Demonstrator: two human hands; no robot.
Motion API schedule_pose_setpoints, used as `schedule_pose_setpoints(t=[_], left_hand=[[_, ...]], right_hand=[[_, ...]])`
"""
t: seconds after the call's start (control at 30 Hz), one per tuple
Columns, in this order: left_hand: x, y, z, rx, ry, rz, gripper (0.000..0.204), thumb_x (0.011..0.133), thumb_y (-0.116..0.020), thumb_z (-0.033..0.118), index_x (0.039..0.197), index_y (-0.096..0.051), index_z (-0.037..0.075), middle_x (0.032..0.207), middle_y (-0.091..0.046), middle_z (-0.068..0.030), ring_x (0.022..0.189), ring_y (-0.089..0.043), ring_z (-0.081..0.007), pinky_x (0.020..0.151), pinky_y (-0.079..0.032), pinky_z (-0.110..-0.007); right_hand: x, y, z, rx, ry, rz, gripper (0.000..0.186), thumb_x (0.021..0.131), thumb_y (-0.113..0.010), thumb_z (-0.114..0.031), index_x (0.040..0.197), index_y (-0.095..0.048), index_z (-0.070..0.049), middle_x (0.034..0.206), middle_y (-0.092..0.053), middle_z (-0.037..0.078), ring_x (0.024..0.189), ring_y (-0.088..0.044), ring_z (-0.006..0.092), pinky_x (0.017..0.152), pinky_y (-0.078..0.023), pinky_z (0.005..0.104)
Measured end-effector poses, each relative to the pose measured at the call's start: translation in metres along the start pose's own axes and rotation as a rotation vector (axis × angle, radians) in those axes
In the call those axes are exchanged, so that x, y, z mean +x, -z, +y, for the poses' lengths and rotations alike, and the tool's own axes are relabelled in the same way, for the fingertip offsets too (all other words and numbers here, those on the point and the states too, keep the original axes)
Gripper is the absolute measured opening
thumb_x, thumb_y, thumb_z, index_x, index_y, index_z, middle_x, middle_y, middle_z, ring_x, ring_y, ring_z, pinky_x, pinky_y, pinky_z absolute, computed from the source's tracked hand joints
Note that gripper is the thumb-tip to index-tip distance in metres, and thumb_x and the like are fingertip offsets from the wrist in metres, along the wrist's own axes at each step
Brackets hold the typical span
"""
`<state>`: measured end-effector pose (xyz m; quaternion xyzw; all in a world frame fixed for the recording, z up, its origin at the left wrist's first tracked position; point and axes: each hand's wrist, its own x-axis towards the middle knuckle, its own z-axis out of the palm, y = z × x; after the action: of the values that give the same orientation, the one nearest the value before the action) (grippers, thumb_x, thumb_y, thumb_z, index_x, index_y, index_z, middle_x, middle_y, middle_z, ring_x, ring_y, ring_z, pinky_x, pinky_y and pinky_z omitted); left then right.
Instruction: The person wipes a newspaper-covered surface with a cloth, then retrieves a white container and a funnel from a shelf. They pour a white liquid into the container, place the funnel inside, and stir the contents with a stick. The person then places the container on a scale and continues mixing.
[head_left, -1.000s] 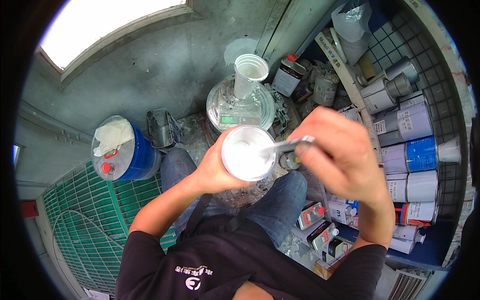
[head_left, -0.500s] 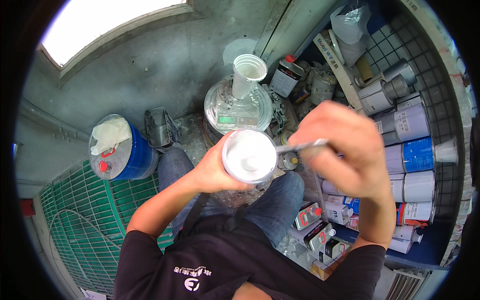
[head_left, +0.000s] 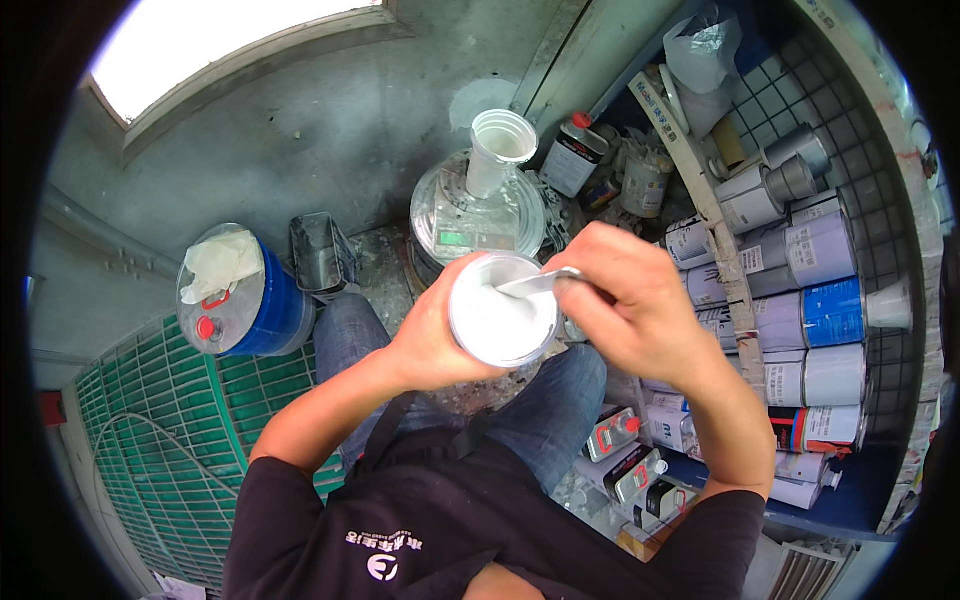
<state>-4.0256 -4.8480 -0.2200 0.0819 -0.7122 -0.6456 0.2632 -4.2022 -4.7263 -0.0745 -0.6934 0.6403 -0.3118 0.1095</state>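
Note:
My left hand is wrapped round the side of a clear plastic cup that holds thick white liquid, which looks like paint. My right hand pinches the upper end of a flat metal stirring stick. The stick slants over the cup's right rim, and its lower end is dipped in the white liquid. Just beyond the cup, a digital scale with a lit green display sits on a round metal drum lid. Another plastic cup, whitish inside, stands upright on that scale.
Shelves at right hold several paint cans. A metal can with a red cap stands by the wall. Left of my legs are a blue drum with a cloth on top and a grey rectangular bin. Several cans stand beside my right leg.
My right hand has moved left and slightly down, closer to the cup, tilting the stick more steeply into the liquid. My left hand keeps the cup in nearly the same place.

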Motion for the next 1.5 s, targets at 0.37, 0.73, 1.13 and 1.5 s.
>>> schedule_pose_setpoints(t=[0.37, 0.73, 1.13, 1.5], left_hand=[[0.000, -0.006, -0.006, -0.051, 0.007, 0.056, 0.105, 0.059, -0.096, 0.020, 0.146, -0.041, 0.004, 0.138, -0.057, -0.0123, 0.131, -0.056, -0.0252, 0.112, -0.043, -0.041], [0.001, -0.002, -0.001, 0.007, -0.008, 0.080, 0.103, 0.059, -0.096, 0.020, 0.146, -0.042, 0.004, 0.136, -0.058, -0.0126, 0.129, -0.057, -0.0247, 0.110, -0.044, -0.041], [0.002, 0.001, 0.002, -0.041, -0.009, 0.116, 0.093, 0.062, -0.095, 0.021, 0.140, -0.048, 0.005, 0.132, -0.060, -0.0110, 0.126, -0.059, -0.0250, 0.108, -0.045, -0.040], [-0.003, 0.001, -0.001, -0.020, 0.024, 0.134, 0.099, 0.058, -0.094, 0.022, 0.143, -0.045, 0.004, 0.134, -0.059, -0.0136, 0.127, -0.058, -0.0292, 0.109, -0.045, -0.041]], right_hand=[[-0.001, 0.037, -0.033, 0.169, -0.165, 0.164, 0.013, 0.092, -0.063, -0.005, 0.096, -0.071, 0.006, 0.080, -0.060, 0.006, 0.068, -0.053, 0.0101, 0.060, -0.041, 0.0263], [0.001, 0.000, -0.009, 0.061, -0.122, -0.173, 0.016, 0.090, -0.063, -0.002, 0.103, -0.072, 0.001, 0.080, -0.065, 0.010, 0.068, -0.061, 0.0172, 0.060, -0.046, 0.0320], [0.018, 0.036, -0.047, -0.040, -0.067, 0.027, 0.030, 0.077, -0.070, 0.001, 0.107, -0.072, 0.001, 0.082, -0.061, 0.004, 0.065, -0.052, 0.0090, 0.055, -0.037, 0.0233], [0.004, -0.013, -0.014, -0.012, -0.051, -0.148, 0.017, 0.087, -0.071, -0.005, 0.104, -0.070, -0.004, 0.093, -0.066, 0.014, 0.078, -0.067, 0.0311, 0.069, -0.055, 0.0377]])
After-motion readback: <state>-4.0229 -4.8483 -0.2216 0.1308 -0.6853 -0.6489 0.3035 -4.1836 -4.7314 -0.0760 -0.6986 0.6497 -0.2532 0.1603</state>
